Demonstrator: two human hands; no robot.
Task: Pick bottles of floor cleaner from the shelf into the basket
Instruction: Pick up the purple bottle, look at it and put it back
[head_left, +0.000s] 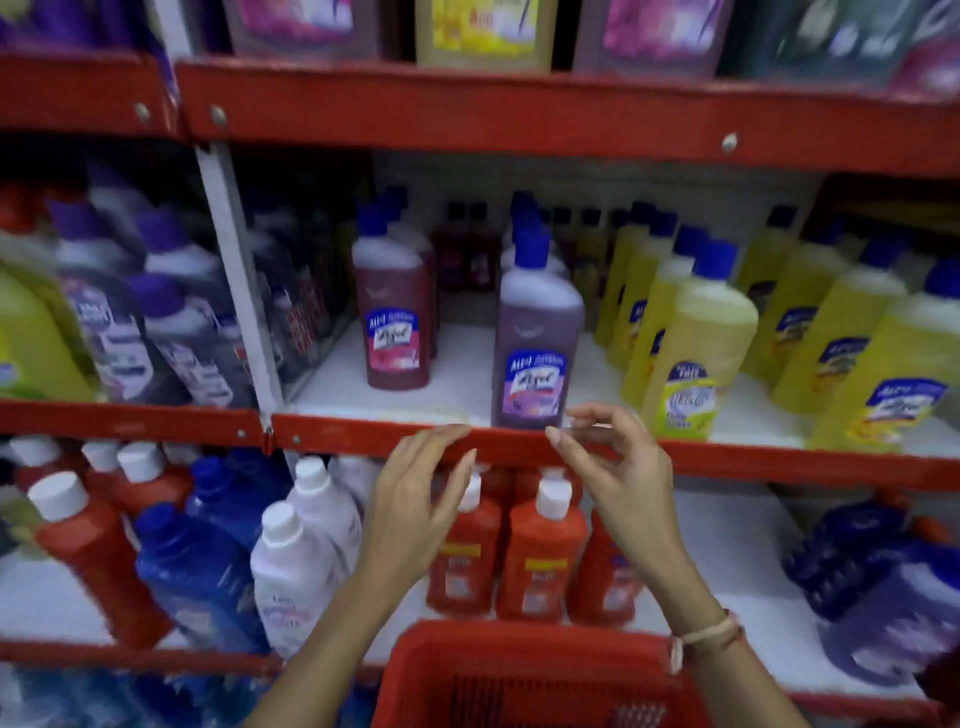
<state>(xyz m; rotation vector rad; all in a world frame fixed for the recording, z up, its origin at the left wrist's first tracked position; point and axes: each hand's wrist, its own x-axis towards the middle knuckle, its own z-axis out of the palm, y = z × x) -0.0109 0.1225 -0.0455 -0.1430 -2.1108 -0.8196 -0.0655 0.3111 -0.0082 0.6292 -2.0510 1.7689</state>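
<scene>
A purple floor cleaner bottle (537, 332) with a blue cap stands at the front edge of the middle shelf (363, 436). A dark red bottle (395, 322) stands to its left, and several yellow bottles (696, 348) to its right. My left hand (415, 499) and my right hand (618, 467) are raised in front of the shelf's red lip, just below the purple bottle. Both hold nothing, with fingers apart and slightly curled. A red plastic basket (530, 675) sits at the bottom centre, below my forearms.
The lower shelf holds red bottles with white caps (540, 551), white bottles (296, 561), blue bottles (197, 566) and purple refills (883, 597). Dark bottles with purple caps (156, 322) fill the left bay. Pouches line the top shelf (519, 109).
</scene>
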